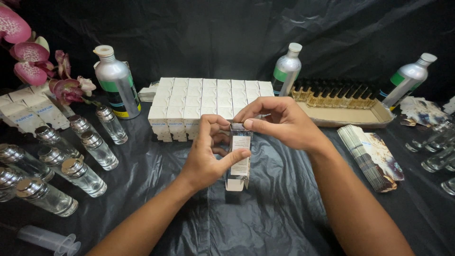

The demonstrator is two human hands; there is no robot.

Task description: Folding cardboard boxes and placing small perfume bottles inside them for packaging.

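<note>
Head view: work partly done.
Nine o'clock: capped glass bottles [71, 166] lie unboxed on the worktop [284, 208].
Twelve o'clock: closed white boxes [199, 102] stand in rows.
Centre: left hand [208, 154] grips the small carton [239, 159]; right hand [279, 121] pinches its top flap.
Three o'clock: flat cartons [369, 156] wait unfolded.

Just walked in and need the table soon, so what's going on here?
A person is holding a small white carton upright over black sheeting. The left hand grips its side while the right hand pinches its top flap. Behind stand rows of closed white boxes, a tray of filled vials and silver bottles. Capped glass bottles lie to the left, flat cartons to the right.
</note>
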